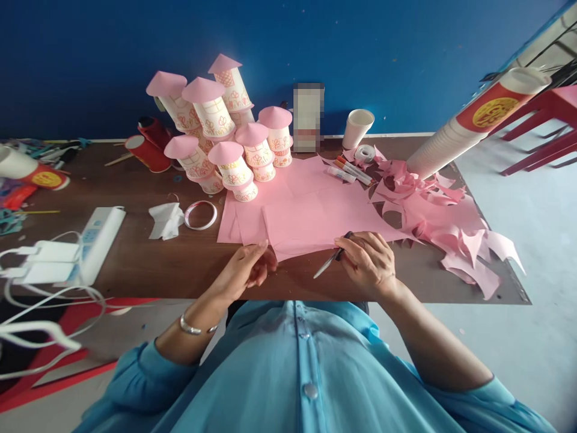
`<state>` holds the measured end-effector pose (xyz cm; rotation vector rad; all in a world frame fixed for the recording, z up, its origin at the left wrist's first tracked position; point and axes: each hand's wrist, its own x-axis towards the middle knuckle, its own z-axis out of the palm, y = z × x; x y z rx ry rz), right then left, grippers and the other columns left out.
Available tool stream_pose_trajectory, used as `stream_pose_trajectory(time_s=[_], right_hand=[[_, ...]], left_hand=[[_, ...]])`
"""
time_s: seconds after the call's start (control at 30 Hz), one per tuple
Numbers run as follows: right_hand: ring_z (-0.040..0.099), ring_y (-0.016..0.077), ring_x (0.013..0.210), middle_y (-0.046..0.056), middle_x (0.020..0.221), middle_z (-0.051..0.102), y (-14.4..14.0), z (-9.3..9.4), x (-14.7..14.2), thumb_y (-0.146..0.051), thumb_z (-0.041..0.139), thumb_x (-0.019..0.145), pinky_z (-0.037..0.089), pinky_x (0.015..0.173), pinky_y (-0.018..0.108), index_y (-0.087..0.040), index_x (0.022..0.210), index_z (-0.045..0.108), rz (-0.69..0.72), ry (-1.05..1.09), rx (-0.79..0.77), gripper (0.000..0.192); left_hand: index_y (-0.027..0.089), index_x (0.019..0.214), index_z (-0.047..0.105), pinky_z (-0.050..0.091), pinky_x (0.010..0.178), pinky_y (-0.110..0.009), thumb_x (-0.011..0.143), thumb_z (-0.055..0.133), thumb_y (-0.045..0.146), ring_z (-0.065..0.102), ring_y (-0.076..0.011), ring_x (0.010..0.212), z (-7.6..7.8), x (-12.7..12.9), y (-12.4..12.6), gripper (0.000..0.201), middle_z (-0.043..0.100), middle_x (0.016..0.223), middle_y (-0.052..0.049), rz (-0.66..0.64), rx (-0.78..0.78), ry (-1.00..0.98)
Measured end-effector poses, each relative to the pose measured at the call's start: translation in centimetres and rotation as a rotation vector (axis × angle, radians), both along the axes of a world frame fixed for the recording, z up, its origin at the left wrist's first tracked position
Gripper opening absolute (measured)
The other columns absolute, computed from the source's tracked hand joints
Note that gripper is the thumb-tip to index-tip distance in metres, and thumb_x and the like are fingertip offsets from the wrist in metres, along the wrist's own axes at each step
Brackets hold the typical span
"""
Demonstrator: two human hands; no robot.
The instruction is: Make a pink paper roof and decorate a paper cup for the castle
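Note:
Pink paper sheets [315,210] lie overlapping on the table, close to its front edge. My right hand [372,261] is closed around a pair of scissors [329,263], whose blades point down and left, over the sheet's front edge. My left hand [252,264] is beside the sheet's front left corner, thumb stretched out and fingers loosely bent, with nothing visible in it. Behind the sheets stand several paper-cup towers [232,171] with pink cone roofs and drawn flowers and windows.
Cut pink scraps [451,207] cover the right end. A stack of paper cups [469,126] leans there. Markers [354,171], a tape roll [365,154] and a single cup [357,127] are at the back. Left are another tape ring [201,215], a crumpled tissue [166,220] and a power strip [97,243].

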<state>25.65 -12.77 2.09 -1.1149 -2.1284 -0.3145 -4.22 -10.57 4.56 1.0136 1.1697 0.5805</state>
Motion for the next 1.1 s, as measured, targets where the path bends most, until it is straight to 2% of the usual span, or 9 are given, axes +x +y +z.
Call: stream_pose_trajectory(time_s=[0.1,0.27,0.37,0.5,0.6,0.67,0.8,0.93,1.1], right_hand=[[0.073,0.0211,0.088,0.001,0.093,0.078,-0.4,-0.6,0.1,-0.004,0.061,0.091,0.055,0.080,0.036,-0.034,0.139,0.056,0.061,-0.003,-0.016,0.057],[0.072,0.0215,0.096,0.006,0.097,0.079,-1.2,-0.2,0.2,-0.003,0.066,0.091,0.057,0.084,0.035,-0.023,0.137,0.061,0.153,-0.096,0.008,0.050],[0.073,0.0217,0.091,0.006,0.093,0.080,-1.8,0.4,0.5,0.000,0.063,0.090,0.059,0.079,0.034,-0.022,0.138,0.059,0.096,-0.077,0.029,0.052],[0.075,0.0240,0.088,0.004,0.093,0.080,-2.6,0.6,0.8,-0.002,0.063,0.089,0.062,0.075,0.038,-0.027,0.139,0.058,-0.017,0.049,-0.026,0.056],[0.076,0.0238,0.089,0.003,0.097,0.080,-3.4,0.4,0.5,-0.005,0.065,0.091,0.064,0.079,0.040,-0.031,0.132,0.060,-0.079,0.246,-0.127,0.049],[0.076,0.0231,0.088,0.003,0.096,0.080,-3.8,0.3,0.1,-0.011,0.067,0.093,0.064,0.078,0.041,-0.030,0.127,0.062,-0.110,0.457,-0.253,0.039],[0.074,0.0224,0.084,0.004,0.094,0.077,-4.4,0.5,-0.5,-0.028,0.070,0.095,0.063,0.071,0.038,-0.026,0.126,0.063,-0.101,0.857,-0.597,0.032],[0.072,0.0199,0.081,0.005,0.093,0.076,-4.5,1.0,-0.6,-0.038,0.076,0.092,0.058,0.062,0.030,-0.024,0.123,0.067,-0.062,1.049,-0.778,0.035],[0.068,0.0163,0.070,0.003,0.085,0.074,-4.6,1.2,-0.9,-0.043,0.080,0.088,0.054,0.055,0.026,-0.025,0.117,0.071,-0.009,1.158,-0.875,0.035]], left_hand=[[0.016,0.068,0.061,0.011,0.037,-0.022,0.073,0.073,0.080,0.040,-0.0062,0.036,-0.3,1.1,0.2,0.064,0.056,0.055,0.000,0.008,-0.178,-0.138],[0.018,0.057,0.050,0.011,0.039,-0.020,0.060,0.092,0.060,0.035,-0.0034,0.036,-0.7,2.2,0.4,0.060,0.038,0.045,0.008,0.075,-0.209,-0.133],[0.018,0.056,0.047,0.009,0.040,-0.020,0.058,0.093,0.060,0.028,-0.0003,0.035,-0.8,2.4,0.4,0.063,0.035,0.046,0.010,0.112,-0.177,-0.122],[0.017,0.055,0.047,0.009,0.041,-0.020,0.053,0.097,0.054,0.025,0.0013,0.036,-0.6,2.9,0.2,0.062,0.034,0.048,0.011,0.145,-0.160,-0.107],[0.017,0.056,0.048,0.014,0.040,-0.019,0.055,0.096,0.055,0.027,-0.0002,0.040,-0.3,3.1,0.3,0.061,0.037,0.050,0.009,0.210,-0.170,-0.125],[0.017,0.060,0.050,0.020,0.040,-0.018,0.056,0.096,0.054,0.032,-0.0021,0.044,-0.2,3.3,0.3,0.059,0.042,0.054,0.008,0.258,-0.208,-0.133],[0.017,0.068,0.058,0.034,0.046,-0.019,0.054,0.097,0.050,0.049,-0.0074,0.052,-0.3,4.1,0.4,0.053,0.054,0.059,0.005,0.187,-0.274,-0.144],[0.017,0.061,0.053,0.024,0.042,-0.019,0.052,0.097,0.052,0.036,-0.0035,0.044,-0.5,5.0,0.6,0.056,0.045,0.051,0.008,0.193,-0.172,-0.098],[0.018,0.065,0.051,0.035,0.047,-0.016,0.056,0.094,0.054,0.045,-0.0059,0.055,0.2,5.5,1.3,0.057,0.047,0.058,0.008,0.283,-0.217,-0.100]])
